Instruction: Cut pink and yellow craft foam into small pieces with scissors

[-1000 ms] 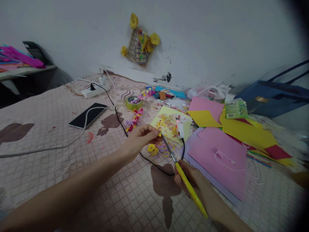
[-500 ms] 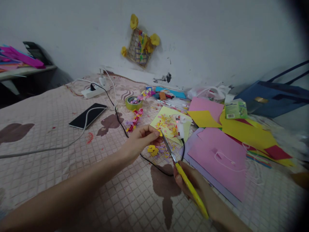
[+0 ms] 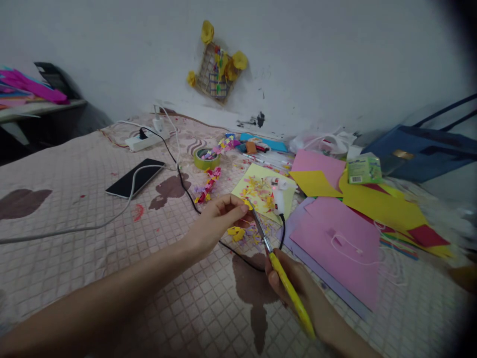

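Between the thumb and fingers of my left hand [image 3: 229, 213] is a small piece of yellow paper [image 3: 248, 204]. My right hand [image 3: 288, 276] is wrapped round yellow-handled scissors [image 3: 288, 288], whose blades point up and left to the paper at my left fingertips. Whether the blades touch the paper I cannot tell. Just below my left fingers lie yellow paper cutouts [image 3: 236, 233] among tiny coloured scraps. Behind the hands, a pale yellow sheet [image 3: 244, 181] bears more scraps and a white glue gun [image 3: 278, 201] with a small red light.
Pink sheets [image 3: 343, 238] and yellow sheets [image 3: 383, 206] spread to the right, near a blue bag [image 3: 421, 149]. A green tape roll [image 3: 206, 159] holds small paper pieces. At left are a dark tablet [image 3: 136, 177] and a power strip [image 3: 143, 140]; a black cable [image 3: 242, 257] runs below the hands.
My right hand and the scissors have shifted slightly, the handle end moving a little to the left. My left hand stays almost in place with the yellow paper piece.
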Demonstrator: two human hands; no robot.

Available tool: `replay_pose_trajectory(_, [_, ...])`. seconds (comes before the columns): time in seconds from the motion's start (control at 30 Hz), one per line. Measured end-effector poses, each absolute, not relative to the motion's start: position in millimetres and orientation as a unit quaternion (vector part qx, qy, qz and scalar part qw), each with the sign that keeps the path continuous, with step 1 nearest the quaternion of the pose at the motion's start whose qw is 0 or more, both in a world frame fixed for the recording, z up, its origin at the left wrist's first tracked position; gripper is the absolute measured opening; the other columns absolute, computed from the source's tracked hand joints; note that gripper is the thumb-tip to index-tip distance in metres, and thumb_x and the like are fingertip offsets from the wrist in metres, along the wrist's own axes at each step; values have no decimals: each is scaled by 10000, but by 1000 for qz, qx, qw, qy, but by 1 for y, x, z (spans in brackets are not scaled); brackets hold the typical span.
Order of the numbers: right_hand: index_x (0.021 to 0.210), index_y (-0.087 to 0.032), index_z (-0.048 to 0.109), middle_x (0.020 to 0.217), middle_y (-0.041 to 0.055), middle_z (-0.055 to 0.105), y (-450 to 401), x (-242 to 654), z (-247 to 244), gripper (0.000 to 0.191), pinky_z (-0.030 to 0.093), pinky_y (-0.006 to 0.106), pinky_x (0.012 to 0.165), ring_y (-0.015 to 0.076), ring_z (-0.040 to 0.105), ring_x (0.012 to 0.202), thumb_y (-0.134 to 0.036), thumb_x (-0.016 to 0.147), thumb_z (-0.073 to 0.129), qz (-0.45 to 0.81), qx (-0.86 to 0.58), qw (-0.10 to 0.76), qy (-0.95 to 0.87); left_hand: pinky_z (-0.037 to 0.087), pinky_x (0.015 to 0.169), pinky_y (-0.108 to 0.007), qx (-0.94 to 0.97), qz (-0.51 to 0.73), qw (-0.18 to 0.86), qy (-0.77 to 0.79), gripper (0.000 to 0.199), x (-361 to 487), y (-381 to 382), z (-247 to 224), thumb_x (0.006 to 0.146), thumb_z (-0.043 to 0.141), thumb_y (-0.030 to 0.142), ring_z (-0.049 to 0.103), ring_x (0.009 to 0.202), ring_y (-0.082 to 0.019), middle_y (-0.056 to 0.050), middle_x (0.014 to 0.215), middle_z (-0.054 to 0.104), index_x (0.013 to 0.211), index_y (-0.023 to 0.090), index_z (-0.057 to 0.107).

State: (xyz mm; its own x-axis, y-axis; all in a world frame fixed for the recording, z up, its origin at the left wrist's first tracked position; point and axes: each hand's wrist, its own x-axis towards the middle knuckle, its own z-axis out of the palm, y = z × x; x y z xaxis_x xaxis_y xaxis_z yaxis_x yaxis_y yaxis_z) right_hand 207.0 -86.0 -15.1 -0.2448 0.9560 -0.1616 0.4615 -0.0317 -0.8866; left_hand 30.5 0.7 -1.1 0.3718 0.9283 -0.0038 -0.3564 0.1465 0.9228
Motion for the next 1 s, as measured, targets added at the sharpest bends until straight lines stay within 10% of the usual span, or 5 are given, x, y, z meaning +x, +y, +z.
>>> replay_pose_trajectory(1.0, [731,-217,433,605,-31,440,-87,215,-18,250,318,227,451,111,388,508,-445,814,495,447,-550,264,-654,499,714,-251,486,420,702,306,170,22,10,4,747,699,260,636,681,-107,-24,737,678,731,129,592])
